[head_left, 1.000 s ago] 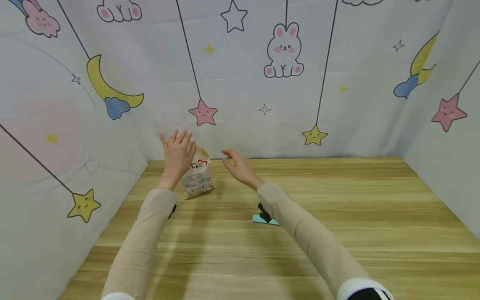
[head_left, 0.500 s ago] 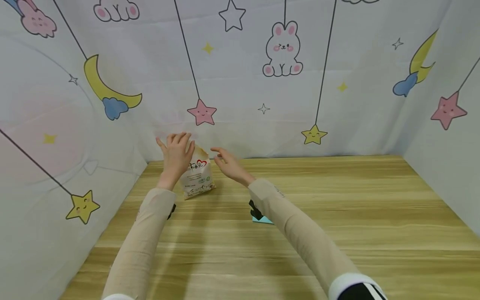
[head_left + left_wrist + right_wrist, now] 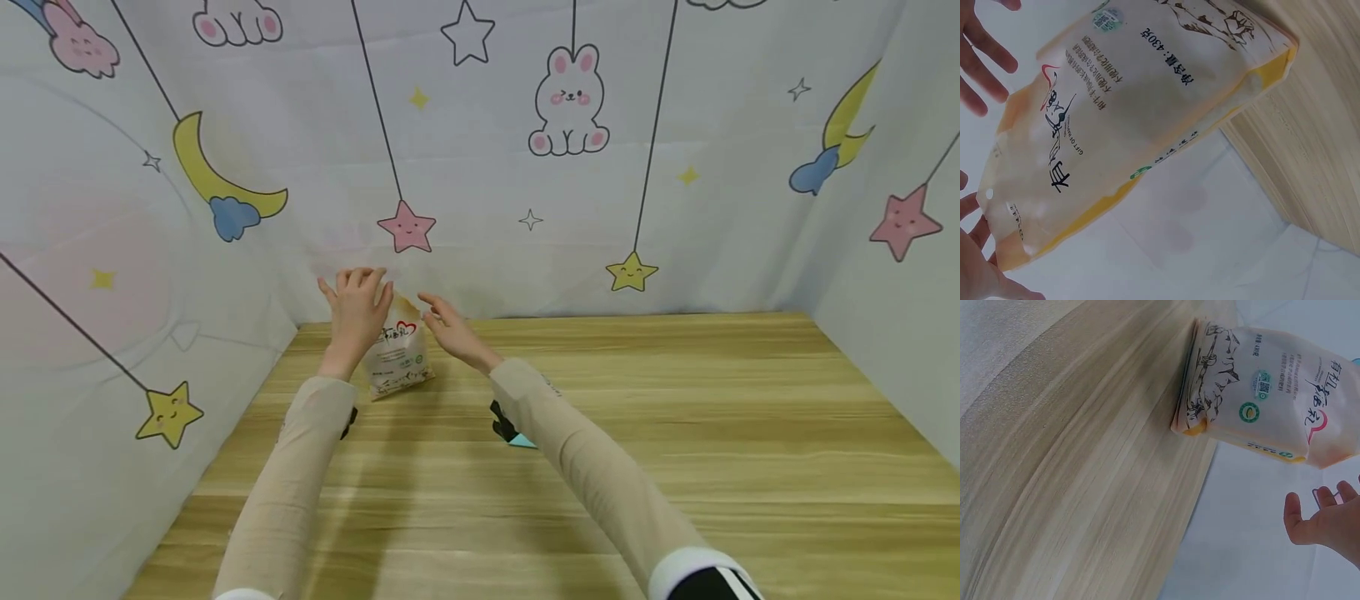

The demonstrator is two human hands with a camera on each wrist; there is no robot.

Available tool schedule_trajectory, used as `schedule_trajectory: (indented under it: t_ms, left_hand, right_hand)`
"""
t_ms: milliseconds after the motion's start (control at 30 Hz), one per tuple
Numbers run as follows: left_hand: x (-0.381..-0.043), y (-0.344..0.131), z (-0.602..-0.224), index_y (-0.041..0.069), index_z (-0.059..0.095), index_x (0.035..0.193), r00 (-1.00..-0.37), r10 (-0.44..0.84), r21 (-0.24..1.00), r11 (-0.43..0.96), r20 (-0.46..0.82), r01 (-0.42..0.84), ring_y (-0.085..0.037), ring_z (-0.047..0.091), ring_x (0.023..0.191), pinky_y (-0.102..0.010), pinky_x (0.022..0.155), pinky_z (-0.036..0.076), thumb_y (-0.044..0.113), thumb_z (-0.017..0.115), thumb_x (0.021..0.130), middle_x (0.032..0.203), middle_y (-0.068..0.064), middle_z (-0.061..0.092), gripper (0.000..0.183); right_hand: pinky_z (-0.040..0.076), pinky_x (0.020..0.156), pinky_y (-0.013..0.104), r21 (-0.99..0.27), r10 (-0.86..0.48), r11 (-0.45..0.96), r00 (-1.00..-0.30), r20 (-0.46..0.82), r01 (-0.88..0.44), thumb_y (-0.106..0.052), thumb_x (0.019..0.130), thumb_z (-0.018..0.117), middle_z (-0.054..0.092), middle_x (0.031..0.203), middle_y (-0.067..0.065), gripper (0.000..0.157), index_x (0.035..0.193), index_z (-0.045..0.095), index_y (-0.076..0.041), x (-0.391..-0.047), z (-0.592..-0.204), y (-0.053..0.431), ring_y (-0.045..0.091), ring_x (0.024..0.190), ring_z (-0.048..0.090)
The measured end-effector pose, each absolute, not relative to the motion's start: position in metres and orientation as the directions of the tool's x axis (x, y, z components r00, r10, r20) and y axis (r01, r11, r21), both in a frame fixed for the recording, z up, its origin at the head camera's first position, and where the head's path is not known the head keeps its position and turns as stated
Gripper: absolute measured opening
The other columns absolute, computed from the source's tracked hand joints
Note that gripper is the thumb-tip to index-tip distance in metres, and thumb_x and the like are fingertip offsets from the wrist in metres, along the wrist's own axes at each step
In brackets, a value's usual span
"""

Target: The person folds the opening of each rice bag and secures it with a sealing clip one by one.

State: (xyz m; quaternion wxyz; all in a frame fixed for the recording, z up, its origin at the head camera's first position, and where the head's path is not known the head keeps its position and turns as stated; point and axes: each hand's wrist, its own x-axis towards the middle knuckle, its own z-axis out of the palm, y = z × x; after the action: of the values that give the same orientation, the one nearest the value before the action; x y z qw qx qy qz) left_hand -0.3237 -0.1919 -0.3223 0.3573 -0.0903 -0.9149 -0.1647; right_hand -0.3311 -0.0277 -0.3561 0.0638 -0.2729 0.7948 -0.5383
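A cream-coloured bag [image 3: 397, 360] with printed Chinese lettering, a red heart line and a 430 g mark stands upright at the back left of the table. My left hand [image 3: 354, 317] is at its upper left side, fingers spread and slightly bent. In the left wrist view, the left fingers lie partly behind the top of the bag [image 3: 1116, 112]; contact is unclear. My right hand [image 3: 456, 332] reaches to the bag's upper right side with loosely bent fingers. The right wrist view shows the right hand [image 3: 1332, 528] apart from the bag [image 3: 1272, 394], holding nothing.
A flat light-blue object [image 3: 523, 442] lies on the wood-grain table [image 3: 675, 417], partly hidden by the right sleeve. White cloth walls [image 3: 495, 167] with printed stars, moons and rabbits enclose the back and both sides.
My right hand has moved left, closer to the bag, and its sleeve covers more of the light-blue object. The left fingers have bent a little. The bag stands where it was.
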Motion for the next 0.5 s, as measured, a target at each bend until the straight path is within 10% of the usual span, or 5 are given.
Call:
schedule_trajectory:
  t_ms: [500]
  left_hand:
    - [-0.3247, -0.1925, -0.3229, 0.005, 0.059, 0.112, -0.735, 0.062, 0.238, 0.925, 0.675, 0.297, -0.036, 0.042, 0.106, -0.058, 0.095, 0.024, 0.024, 0.050, 0.091, 0.108, -0.018, 0.055, 0.030]
  right_hand:
    - [0.022, 0.110, 0.039, -0.913, -0.525, 0.227, -0.832, 0.179, -0.340, -0.021, 0.098, 0.028, 0.024, 0.147, 0.006, 0.045, 0.142, 0.022, -0.013, -0.3338, -0.3545, -0.0379, 0.023, 0.136, 0.021]
